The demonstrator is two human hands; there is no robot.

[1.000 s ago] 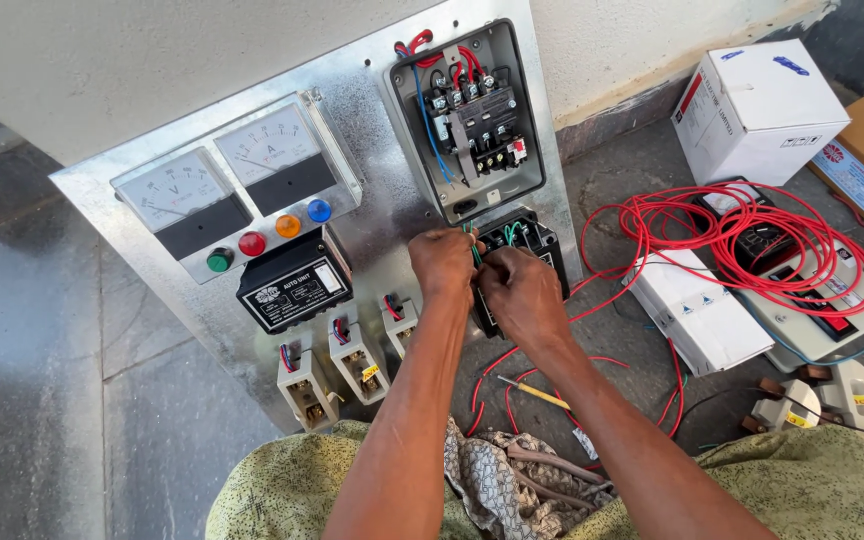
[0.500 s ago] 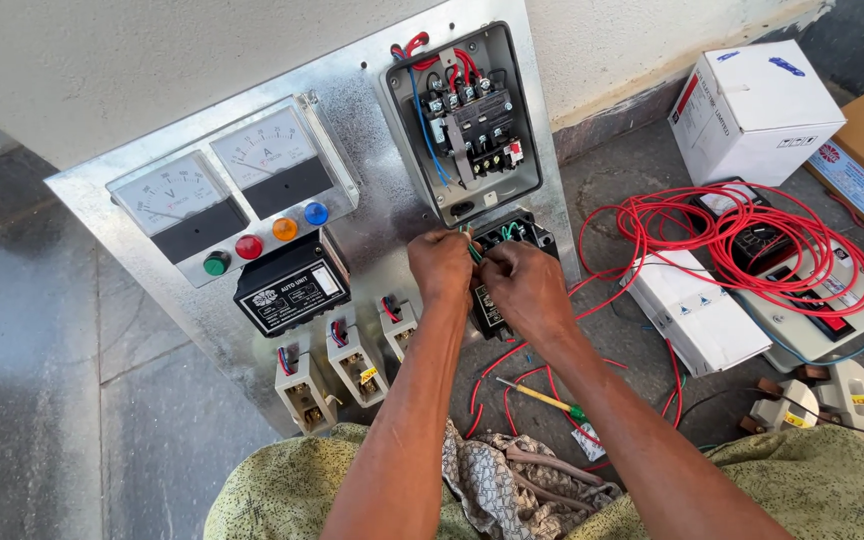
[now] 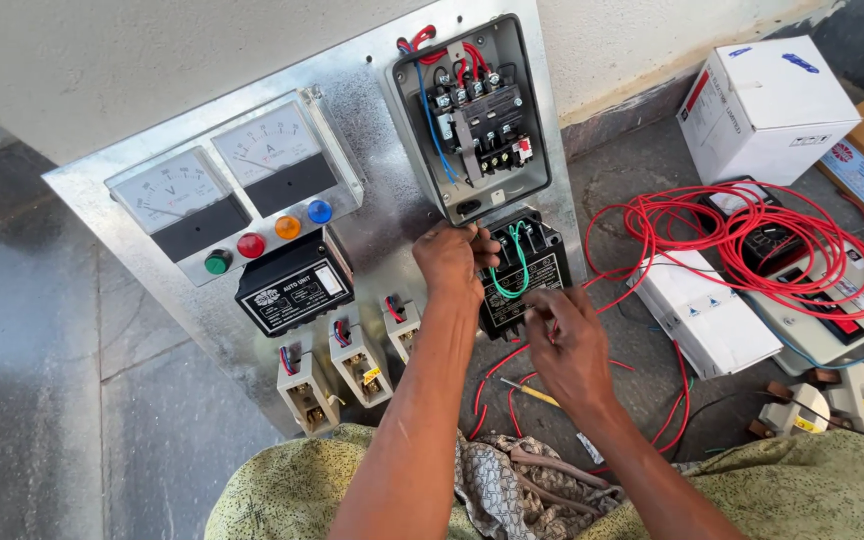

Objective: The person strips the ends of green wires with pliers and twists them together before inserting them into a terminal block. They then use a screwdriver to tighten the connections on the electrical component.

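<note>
My left hand is at the top left corner of a black relay unit mounted on a metal panel. Its fingers are closed where a looped green wire leaves the unit. Just below and to the right is my right hand, with bent fingers whose tips lie close to the unit's lower right edge. Whether it pinches anything is too small to tell. Above the unit sits an open grey starter box with red and blue wires.
The panel also carries two white meters, coloured lamps, a black box and three fuse holders. On the floor to the right lie a red wire coil, white boxes, a switch unit and a yellow-handled tool. A cloth lies in my lap.
My right hand has drawn back down and to the right, away from the black unit. The green wire loop now shows. My left hand stays at the unit's top.
</note>
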